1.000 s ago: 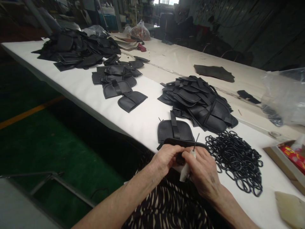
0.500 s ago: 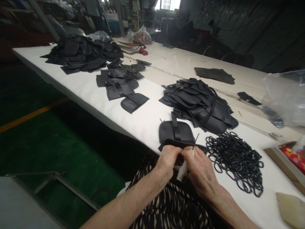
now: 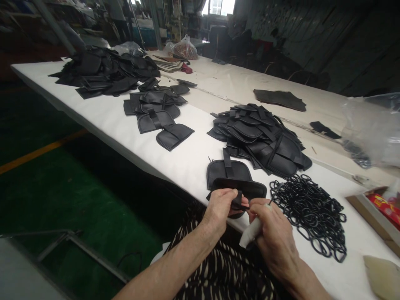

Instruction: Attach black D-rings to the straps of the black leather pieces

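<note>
My left hand [image 3: 218, 209] is closed on a black leather piece [image 3: 254, 188] at the table's front edge, pinching its strap between thumb and fingers. In my right hand [image 3: 272, 227] is an awl [image 3: 251, 233] with a pale handle, its thin metal shaft pointing up and away. The right fingertips meet the strap's end beside the left fingers; whether they grip it is unclear. Just behind lies another black leather piece [image 3: 215, 170] with a strap across it. To the right of my hands spreads a heap of black rings [image 3: 309, 214].
Behind my hands rises a pile of black leather pieces [image 3: 259, 133]. More pieces [image 3: 156, 121] and a larger pile [image 3: 103, 68] lie farther left. A cardboard box [image 3: 368, 208], a yellowish block [image 3: 381, 273] and a plastic bag [image 3: 371, 125] are at the right. The white table [image 3: 131, 154] ends nearby.
My right hand has moved right and slightly down with the awl, away from my left hand. The held leather piece has tipped up, showing more of its face.
</note>
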Demonstrator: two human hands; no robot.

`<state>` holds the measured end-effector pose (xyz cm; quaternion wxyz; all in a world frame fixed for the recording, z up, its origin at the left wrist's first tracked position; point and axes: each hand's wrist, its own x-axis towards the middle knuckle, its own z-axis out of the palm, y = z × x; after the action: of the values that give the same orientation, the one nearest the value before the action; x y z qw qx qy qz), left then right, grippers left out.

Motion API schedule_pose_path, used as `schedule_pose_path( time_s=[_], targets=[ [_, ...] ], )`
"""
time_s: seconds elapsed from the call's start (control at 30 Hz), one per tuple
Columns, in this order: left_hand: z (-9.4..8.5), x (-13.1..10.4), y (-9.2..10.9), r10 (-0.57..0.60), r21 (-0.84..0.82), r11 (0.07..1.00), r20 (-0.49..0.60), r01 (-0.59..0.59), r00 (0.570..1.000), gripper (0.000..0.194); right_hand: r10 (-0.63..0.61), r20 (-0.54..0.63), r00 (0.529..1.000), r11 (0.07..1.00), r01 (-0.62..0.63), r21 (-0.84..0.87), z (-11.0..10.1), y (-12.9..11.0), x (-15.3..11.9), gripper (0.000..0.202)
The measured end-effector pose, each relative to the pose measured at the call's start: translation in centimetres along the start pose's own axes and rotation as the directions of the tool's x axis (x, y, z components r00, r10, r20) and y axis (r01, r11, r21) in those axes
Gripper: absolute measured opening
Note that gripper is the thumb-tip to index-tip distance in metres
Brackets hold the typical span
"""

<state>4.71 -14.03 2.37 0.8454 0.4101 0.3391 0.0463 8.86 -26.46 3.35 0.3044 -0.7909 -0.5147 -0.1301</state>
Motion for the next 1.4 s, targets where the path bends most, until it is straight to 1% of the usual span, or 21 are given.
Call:
schedule_pose_path(
  time_s=[0.1,0.23,0.47,0.53,0.6,0.7,0.77,0.83,0.97,1.03,1.13,1.27,1.4],
  targets=[
    [0.1,-0.4,-0.2,0.069,0.030,0.997,-0.006,-0.069,0.998,0.022,0.024,-0.040,0.999,0.998,-0.022,0.058,0.2,0.4,0.5,0.027],
    [0.2,-1.0,-0.5,0.145,0.081,0.986,-0.003,-0.145,0.989,0.027,0.088,-0.050,0.995,0.993,-0.083,0.082,0.8,0.5,1.0,0.022],
    [-0.4,-1.7,-0.4,0.166,0.098,0.979,0.125,-0.178,0.978,0.023,0.131,-0.029,0.991,0.989,-0.128,0.072,0.9,0.7,1.2,0.011],
    [-0.7,-1.9,-0.3,0.174,0.137,0.970,0.180,-0.200,0.968,0.021,0.143,-0.035,0.989,0.988,-0.140,0.061,0.8,0.8,1.0,0.010],
    [-1.0,-2.1,-0.2,0.185,0.238,0.942,0.220,-0.237,0.958,0.023,0.113,-0.047,0.992,0.993,-0.112,0.029,0.5,0.8,0.9,0.011],
    [-1.1,-2.5,0.0,0.209,0.391,0.876,0.223,-0.284,0.952,0.026,-0.041,-0.038,0.998,0.999,0.040,-0.037,0.0,0.6,0.9,0.019],
    [-1.1,-2.8,0.0,0.221,0.425,0.855,0.221,-0.298,0.950,0.026,-0.104,-0.026,0.994,0.994,0.103,-0.039,-0.3,0.5,0.9,0.022],
    [-1.1,-2.9,0.0,0.222,0.436,0.848,0.225,-0.302,0.949,0.025,-0.074,-0.024,0.997,0.997,0.074,-0.015,-0.3,0.5,0.9,0.022],
    [-1.0,-3.2,-0.1,0.219,0.442,0.847,0.214,-0.294,0.952,0.025,0.082,-0.021,0.996,0.996,-0.081,0.035,-0.2,0.8,0.8,0.015],
    [-0.9,-3.3,0.0,0.225,0.422,0.855,0.221,-0.301,0.949,0.025,0.135,-0.020,0.991,0.989,-0.133,0.062,-0.3,0.9,0.7,0.013],
    [-0.8,-3.5,0.1,0.236,0.420,0.852,0.223,-0.311,0.946,0.025,0.170,-0.016,0.985,0.981,-0.168,0.099,-0.5,1.0,0.6,0.013],
    [-0.6,-3.7,0.2,0.261,0.456,0.825,0.216,-0.333,0.941,0.026,0.221,0.008,0.975,0.967,-0.221,0.130,-0.6,1.0,0.4,0.015],
    [-0.6,-3.9,0.1,0.273,0.462,0.816,0.221,-0.347,0.936,0.026,0.245,0.016,0.969,0.958,-0.244,0.150,-0.6,0.9,0.3,0.016]
  ],
)
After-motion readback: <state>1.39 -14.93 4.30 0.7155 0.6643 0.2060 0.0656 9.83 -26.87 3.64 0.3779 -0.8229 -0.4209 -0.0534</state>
